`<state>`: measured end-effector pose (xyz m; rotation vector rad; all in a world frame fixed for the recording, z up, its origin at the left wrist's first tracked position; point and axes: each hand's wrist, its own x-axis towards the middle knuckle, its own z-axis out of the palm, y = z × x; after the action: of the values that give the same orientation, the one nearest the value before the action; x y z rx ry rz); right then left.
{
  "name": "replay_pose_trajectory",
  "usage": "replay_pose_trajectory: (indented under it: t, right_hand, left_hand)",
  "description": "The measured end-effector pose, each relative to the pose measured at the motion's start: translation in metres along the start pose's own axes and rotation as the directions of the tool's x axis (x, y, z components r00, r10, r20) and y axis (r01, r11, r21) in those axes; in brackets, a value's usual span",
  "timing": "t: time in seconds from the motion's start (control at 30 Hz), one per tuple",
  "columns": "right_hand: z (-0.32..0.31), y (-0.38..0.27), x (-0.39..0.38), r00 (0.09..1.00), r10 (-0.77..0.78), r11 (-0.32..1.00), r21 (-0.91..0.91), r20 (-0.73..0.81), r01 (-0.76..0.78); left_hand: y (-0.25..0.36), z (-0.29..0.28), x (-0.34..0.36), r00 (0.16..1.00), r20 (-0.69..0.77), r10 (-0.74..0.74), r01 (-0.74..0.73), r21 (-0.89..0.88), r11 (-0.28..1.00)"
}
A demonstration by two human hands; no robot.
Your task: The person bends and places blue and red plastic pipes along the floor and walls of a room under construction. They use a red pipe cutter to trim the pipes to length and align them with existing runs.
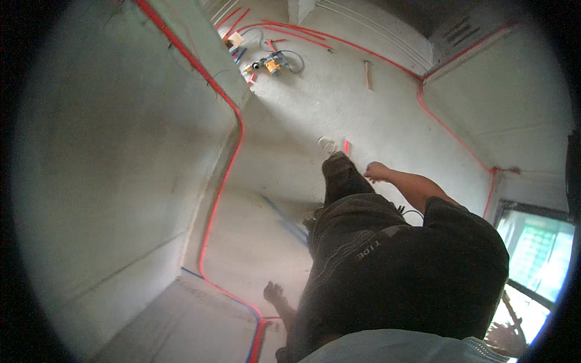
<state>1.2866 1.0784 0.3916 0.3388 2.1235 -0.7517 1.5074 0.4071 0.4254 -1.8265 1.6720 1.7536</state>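
Note:
My left hand (275, 293) hangs low beside my body, loosely open with its fingertips a little apart. It holds nothing that I can see. The floor and the red and blue pipes run beneath it. On the other side, my right hand (376, 172) swings forward with its fingers curled in and nothing visible in them. A short red pipe piece (347, 147) lies on the floor close by my light shoe (327, 144). That piece appears apart from the right hand.
A red pipe (219, 187) follows the left wall's foot; another red pipe (451, 130) edges the right wall. Farther off, a yellow-and-black power tool (275, 63) with a cable lies among loose red pipes (296, 32). A stick (367, 75) is on the floor. A window (535, 254) is at right.

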Motion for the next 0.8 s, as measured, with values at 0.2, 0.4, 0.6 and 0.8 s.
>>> replay_pose_trajectory:
  t: [0.2,0.4,0.6,0.8]
  right_hand:
    - [-0.016,0.111,-0.011,0.975,0.221,0.894,0.394,0.03,-0.214]
    - [-0.101,0.201,0.027,0.941,0.318,0.866,0.369,0.114,-0.337]
    - [-0.251,0.197,0.108,0.847,0.531,0.47,0.82,0.031,-0.325]
    - [-0.415,0.149,0.196,0.895,0.444,0.436,0.884,-0.047,-0.17]
  left_hand:
    - [0.074,0.174,-0.008,0.969,0.195,0.155,-0.202,0.254,0.946]
    - [0.1,0.343,-0.023,0.859,0.487,0.156,-0.46,0.602,0.653]
    - [0.148,0.47,-0.092,0.478,0.878,-0.028,-0.859,0.46,-0.225]
    - [0.231,0.588,-0.103,0.419,0.906,0.063,-0.824,0.408,-0.393]
